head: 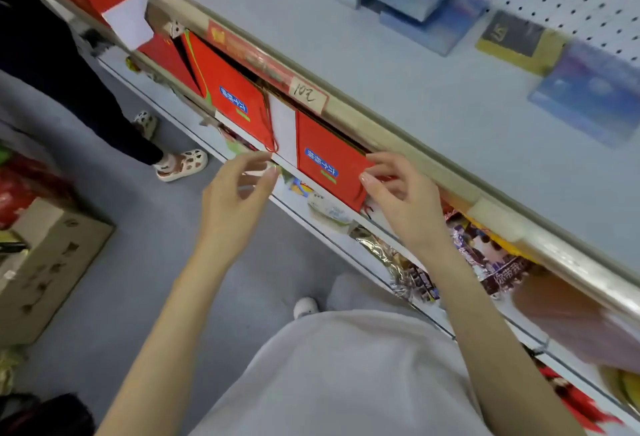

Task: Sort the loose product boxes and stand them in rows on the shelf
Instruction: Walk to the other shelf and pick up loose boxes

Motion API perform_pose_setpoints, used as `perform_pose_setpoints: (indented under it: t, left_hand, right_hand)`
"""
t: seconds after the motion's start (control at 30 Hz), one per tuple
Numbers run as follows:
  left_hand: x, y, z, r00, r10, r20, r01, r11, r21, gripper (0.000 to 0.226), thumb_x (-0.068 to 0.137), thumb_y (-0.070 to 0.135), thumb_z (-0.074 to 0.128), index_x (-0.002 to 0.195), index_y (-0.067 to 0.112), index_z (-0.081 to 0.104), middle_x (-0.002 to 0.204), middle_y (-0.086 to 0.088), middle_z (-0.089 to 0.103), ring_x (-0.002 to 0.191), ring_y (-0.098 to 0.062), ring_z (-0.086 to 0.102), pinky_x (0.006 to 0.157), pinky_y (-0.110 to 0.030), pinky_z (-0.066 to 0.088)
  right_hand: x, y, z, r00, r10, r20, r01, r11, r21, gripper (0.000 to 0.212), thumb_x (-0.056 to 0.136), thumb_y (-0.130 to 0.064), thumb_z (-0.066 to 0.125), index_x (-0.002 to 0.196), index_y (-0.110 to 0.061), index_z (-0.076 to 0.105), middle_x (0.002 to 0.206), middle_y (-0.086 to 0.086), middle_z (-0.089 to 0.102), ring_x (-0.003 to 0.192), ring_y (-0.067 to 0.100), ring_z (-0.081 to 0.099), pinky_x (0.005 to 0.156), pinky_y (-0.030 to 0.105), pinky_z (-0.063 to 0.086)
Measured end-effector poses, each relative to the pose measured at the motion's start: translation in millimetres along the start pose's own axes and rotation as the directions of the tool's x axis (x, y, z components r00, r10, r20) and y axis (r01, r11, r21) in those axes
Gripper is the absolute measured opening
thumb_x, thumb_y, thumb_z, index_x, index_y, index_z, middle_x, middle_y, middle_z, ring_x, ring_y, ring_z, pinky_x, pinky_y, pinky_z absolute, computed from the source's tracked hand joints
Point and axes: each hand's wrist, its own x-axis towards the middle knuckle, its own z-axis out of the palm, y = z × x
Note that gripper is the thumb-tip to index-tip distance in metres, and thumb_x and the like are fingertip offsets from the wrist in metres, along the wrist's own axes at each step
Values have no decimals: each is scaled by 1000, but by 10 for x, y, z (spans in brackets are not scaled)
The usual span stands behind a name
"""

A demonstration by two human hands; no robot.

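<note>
1. Hands bracket red box (329, 169), upright beneath upper shelf rail (415, 158), long axis running along it.
2. Right hand (398, 200), nearer, curls its fingers, pinching the box's right edge.
3. Left hand (235, 190) fingers half-curled at white left side; grip unclear.

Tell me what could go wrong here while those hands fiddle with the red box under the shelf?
1. The red box sits tilted at the shelf's front edge; if the right hand loosens its hold on the corner, the box may slide onto the snack packets below.
2. The left hand is close to a dangling red cord, which might snag.
</note>
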Motion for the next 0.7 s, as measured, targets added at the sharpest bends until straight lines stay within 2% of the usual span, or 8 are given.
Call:
perform_pose_setpoints:
  t: [0.13,0.27,0.4,0.47,0.53,0.6,0.63,0.7]
  left_hand:
    - [422,-114,54,996,2,88,4,998,-65,17,90,27,62,107,32,64,105,10,63,88,5,60,71,-4,42]
    - [952,-270,46,990,15,143,-10,999,-36,19,89,29,62,108,32,65,107,11,62,89,6,60,73,-5,43]
    - [1703,-263,-164,993,50,105,-52,999,14,18,90,30,62,107,37,63,107,11,63,92,0,60,80,-16,46]
    - [2066,-228,-313,995,60,82,-63,998,32,18,90,30,61,108,35,64,106,12,63,92,0,60,80,-16,44]
    - [2397,-214,-444,997,59,53,-59,998,15,18,91,30,61,108,33,64,108,9,64,91,-3,61,81,-20,46]
    - [2721,-225,-512,998,50,36,-50,999,2,18,91,28,60,109,32,64,109,8,65,91,-3,62,83,-25,49]
    - [2871,-235,-516,998,48,39,-49,999,3,18,91,28,61,109,31,64,109,8,65,91,-1,61,84,-27,50]
    - [3138,-223,-467,995,70,75,-71,997,11,23,88,37,63,110,31,62,108,7,65,90,2,61,83,-28,52]
  right_hand:
    - [472,-118,284,999,-13,-52,12,1000,-18,26,87,-34,64,113,-32,62,113,-19,64,82,10,66,83,36,54]
    - [1085,-154,530,997,-18,-81,18,1000,-4,21,90,-28,65,111,-30,61,112,-16,64,87,-3,63,80,19,49]
    - [1791,-276,709,985,67,-156,-45,989,139,22,91,-23,64,112,-26,59,109,-11,63,89,18,69,72,32,58]
    - [2116,-356,755,974,109,-201,-64,974,216,20,92,-23,63,111,-26,58,105,-9,62,87,19,69,73,35,59]
    - [2417,-444,757,962,66,-265,-30,990,134,17,93,-26,61,109,-29,58,105,-12,63,90,13,67,81,27,55]
    - [2710,-542,701,942,19,-335,-9,999,32,14,93,-26,60,106,-30,57,105,-15,61,90,0,62,76,7,46]
    - [2855,-596,652,922,5,-386,-4,1000,3,13,93,-24,61,105,-29,58,105,-14,62,89,-3,60,73,2,42]
    - [3143,-660,503,860,-51,-508,32,998,-45,13,91,-20,63,103,-24,62,106,-6,65,88,0,59,74,3,41]
